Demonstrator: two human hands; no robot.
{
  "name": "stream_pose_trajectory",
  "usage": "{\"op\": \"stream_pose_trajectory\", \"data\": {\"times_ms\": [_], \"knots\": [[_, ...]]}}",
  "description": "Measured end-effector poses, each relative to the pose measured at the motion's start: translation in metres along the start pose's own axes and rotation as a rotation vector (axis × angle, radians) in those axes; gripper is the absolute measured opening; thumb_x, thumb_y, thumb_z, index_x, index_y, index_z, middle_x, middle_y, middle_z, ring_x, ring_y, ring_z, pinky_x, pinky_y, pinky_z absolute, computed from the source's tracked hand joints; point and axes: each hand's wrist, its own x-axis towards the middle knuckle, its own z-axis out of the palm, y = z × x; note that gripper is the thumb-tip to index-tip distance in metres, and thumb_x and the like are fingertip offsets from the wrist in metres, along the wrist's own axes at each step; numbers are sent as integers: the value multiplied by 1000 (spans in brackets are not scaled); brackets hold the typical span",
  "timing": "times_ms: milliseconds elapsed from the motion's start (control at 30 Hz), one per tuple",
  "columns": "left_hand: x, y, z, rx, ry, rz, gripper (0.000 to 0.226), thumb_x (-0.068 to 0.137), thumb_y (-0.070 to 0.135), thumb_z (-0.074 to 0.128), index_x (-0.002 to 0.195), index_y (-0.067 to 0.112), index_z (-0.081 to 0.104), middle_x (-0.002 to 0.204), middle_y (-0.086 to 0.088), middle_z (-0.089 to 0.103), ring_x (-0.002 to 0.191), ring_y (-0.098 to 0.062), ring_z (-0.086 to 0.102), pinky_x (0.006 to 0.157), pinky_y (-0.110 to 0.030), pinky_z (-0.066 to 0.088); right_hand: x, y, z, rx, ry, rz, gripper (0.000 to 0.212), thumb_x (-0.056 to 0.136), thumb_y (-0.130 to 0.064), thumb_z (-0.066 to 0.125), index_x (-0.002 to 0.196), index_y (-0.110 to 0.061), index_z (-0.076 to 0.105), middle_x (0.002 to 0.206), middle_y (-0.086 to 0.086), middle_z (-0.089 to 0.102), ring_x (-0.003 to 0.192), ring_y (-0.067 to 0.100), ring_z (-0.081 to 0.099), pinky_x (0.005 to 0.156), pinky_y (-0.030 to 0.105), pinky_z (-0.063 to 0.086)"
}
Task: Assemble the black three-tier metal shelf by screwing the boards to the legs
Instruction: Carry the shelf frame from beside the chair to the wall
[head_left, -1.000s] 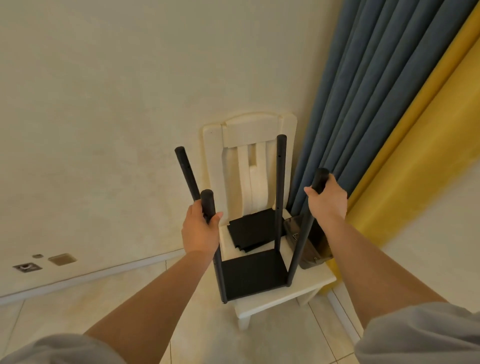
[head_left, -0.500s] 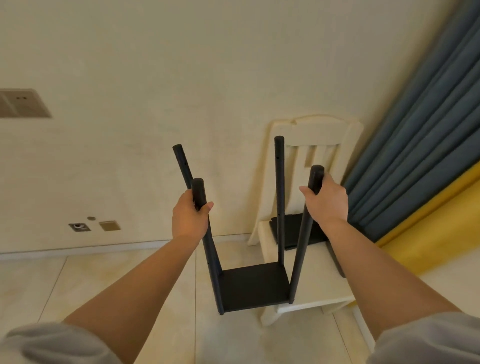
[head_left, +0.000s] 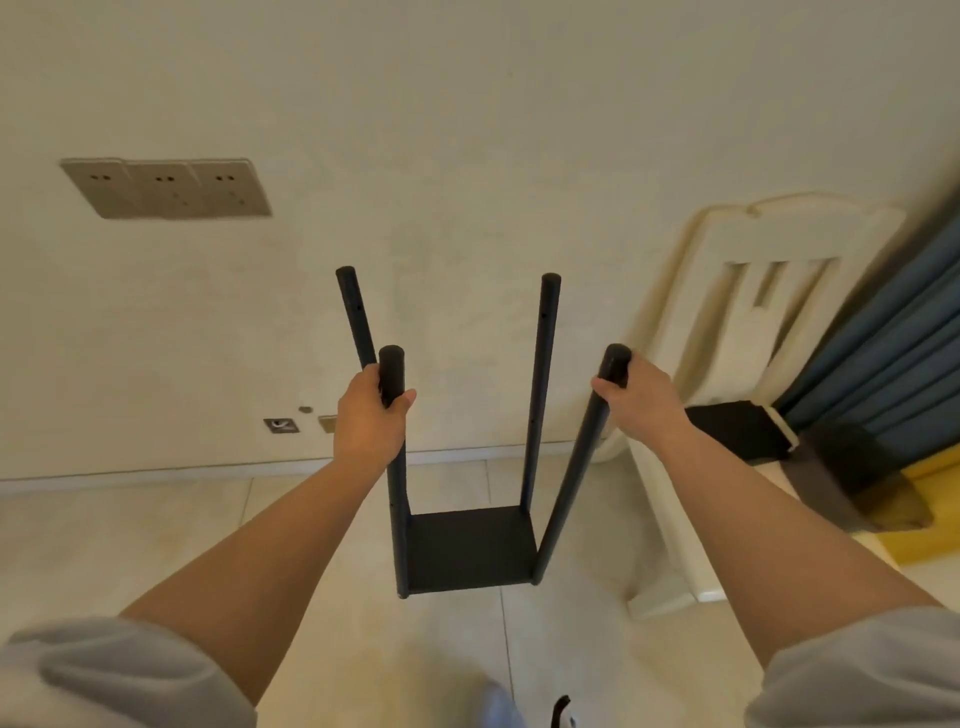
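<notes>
A partly built black shelf hangs above the tiled floor: one black board (head_left: 470, 551) joins several upright black legs at their lower ends. My left hand (head_left: 370, 415) is shut around the near left leg (head_left: 396, 499) close to its top. My right hand (head_left: 640, 397) grips the near right leg (head_left: 576, 483) just below its top. The far left leg (head_left: 356, 314) and far right leg (head_left: 540, 384) stand free behind. More black boards (head_left: 735, 431) lie on the seat of the white chair (head_left: 737, 291) at the right.
The cream wall carries a triple socket plate (head_left: 166, 188) and small low fittings (head_left: 281, 425). Blue curtain (head_left: 893, 358) and yellow fabric (head_left: 930, 540) hang at the far right beside the chair. A dark blurred object (head_left: 852, 467) rests on the seat edge. Pale floor tiles lie below.
The shelf frame has come off the chair seat and moved left, out over the floor, held by both hands. The view has swung left, so the chair now sits at the right.
</notes>
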Motion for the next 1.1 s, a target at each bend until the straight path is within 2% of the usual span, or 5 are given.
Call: {"op": "stream_pose_trajectory", "data": {"times_ms": [233,333,467,867,1100], "knots": [[44,-56,-63,115,15,-81,44,89,23,64,128,12,45,114,-10,61,100,-30,60,81,-39,51,31,-51,68,-30,-100,-96,40,86,-17,66,118,-14,43,107,11,57,91,27,56,75,31,43],[63,-87,-94,149,15,-96,45,87,18,66,126,16,43,108,-11,61,91,-29,61,70,-34,49,39,-79,104,-71,-173,-113,35,87,-15,65,115,-13,44,103,10,56,89,26,55,74,31,41],[87,-138,-130,210,1,-114,45,86,17,67,123,19,42,100,-7,59,87,-25,59,71,-34,49,40,-109,161,-137,-241,-100,27,90,-11,59,114,-10,45,102,12,55,86,25,51,73,31,40],[149,-308,-246,415,-89,-16,31,82,26,71,107,18,54,96,-3,57,83,-23,59,73,-33,49,-13,-193,345,-344,-163,2,22,87,-13,64,100,-14,46,88,8,57,76,25,53,63,32,41],[156,-383,-285,588,-76,-50,14,87,28,64,96,24,53,87,2,65,74,-22,61,58,-29,44,-36,-221,428,-612,-235,-77,17,92,-23,56,102,-17,43,82,-1,53,71,21,50,59,30,40]]}}
